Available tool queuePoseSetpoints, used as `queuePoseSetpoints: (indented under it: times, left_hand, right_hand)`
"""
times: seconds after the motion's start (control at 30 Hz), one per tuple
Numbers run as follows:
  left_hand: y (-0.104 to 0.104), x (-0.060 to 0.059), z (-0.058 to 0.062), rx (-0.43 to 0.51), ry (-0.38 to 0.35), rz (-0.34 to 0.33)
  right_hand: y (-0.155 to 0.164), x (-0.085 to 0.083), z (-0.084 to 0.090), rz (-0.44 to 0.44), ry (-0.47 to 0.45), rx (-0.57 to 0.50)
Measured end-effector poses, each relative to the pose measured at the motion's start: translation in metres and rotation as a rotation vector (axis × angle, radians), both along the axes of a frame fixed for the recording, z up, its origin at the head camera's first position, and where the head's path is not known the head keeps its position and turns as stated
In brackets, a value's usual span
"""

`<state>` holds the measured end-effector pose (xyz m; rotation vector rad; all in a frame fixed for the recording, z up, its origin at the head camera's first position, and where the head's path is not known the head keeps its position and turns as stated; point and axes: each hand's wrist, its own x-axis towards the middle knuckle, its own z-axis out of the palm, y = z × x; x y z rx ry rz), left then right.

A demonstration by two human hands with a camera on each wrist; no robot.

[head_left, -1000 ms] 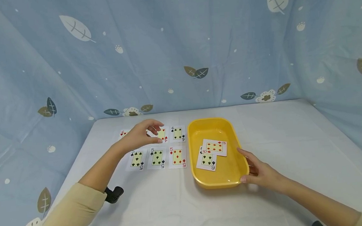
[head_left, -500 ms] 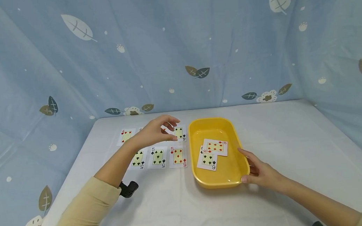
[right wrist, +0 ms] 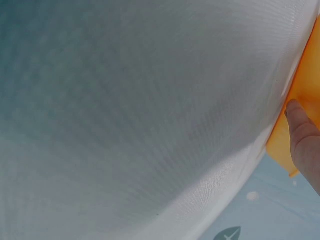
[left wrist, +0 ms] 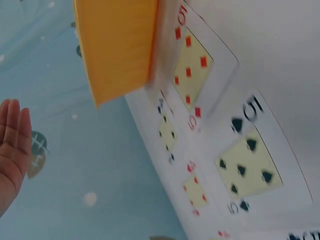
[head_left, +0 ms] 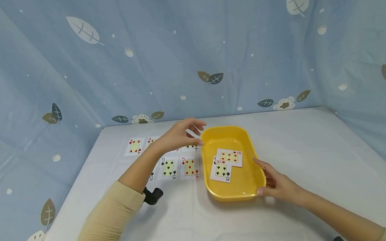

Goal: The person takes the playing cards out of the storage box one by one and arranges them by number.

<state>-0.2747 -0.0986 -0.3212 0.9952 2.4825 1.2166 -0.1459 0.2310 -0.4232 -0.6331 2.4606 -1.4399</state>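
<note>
My left hand [head_left: 182,136] hovers at the left rim of a yellow plastic tub [head_left: 244,184], its fingers loosely bent around nothing. In the left wrist view, the fingers [left wrist: 15,130] of that hand look straight. The right hand [head_left: 278,185] holds the tub at its near right corner, thumb at the rim and fingers along the outer wall. Inside the tub lie a six of diamonds [head_left: 235,161] and, partly under it, a six of spades [head_left: 221,173]. Left of the tub, a five of diamonds [head_left: 189,169] and a five of spades [head_left: 168,169] lie face up.
Behind the fives runs a row of fours, with a four of hearts [head_left: 135,146] at its left end; the left arm covers parts of both rows. White cloth [head_left: 315,145] covers the table, and a blue patterned curtain [head_left: 160,44] hangs behind it.
My left hand has moved right, from over the fours to the tub's left rim, uncovering the left end of the back row. The right hand, tub and cards have stayed put.
</note>
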Motion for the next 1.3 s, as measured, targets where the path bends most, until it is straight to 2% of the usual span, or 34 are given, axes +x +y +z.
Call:
queuePoseSetpoints:
  times: [0.17, 0.33, 0.63, 0.83, 0.93, 1.1, 1.3]
  left_hand:
    - [0.014, -0.004, -0.006, -0.010, 0.020, -0.024]
    - [0.025, -0.010, -0.019, -0.028, 0.035, -0.080]
    - [0.043, -0.021, -0.041, -0.055, -0.037, -0.119]
    - [0.060, -0.025, -0.048, -0.089, -0.063, -0.151]
    - [0.070, -0.026, -0.051, -0.120, -0.052, -0.195]
    - [0.083, -0.026, -0.055, -0.226, -0.024, -0.253]
    - [0.094, -0.025, -0.063, -0.293, -0.052, -0.256]
  right_hand:
    - [0.000, 0.002, 0.001, 0.004, -0.001, 0.000]
    - [0.000, 0.002, 0.000, -0.007, -0.005, 0.004]
    - [0.000, 0.001, -0.003, -0.007, -0.006, 0.002]
    - [0.001, 0.001, -0.001, 0.009, 0.002, -0.009]
    - [0.002, 0.000, -0.001, 0.013, 0.000, -0.019]
    - [0.002, 0.000, -0.003, 0.022, 0.007, -0.034]
    - [0.002, 0.000, -0.002, 0.026, 0.017, -0.041]
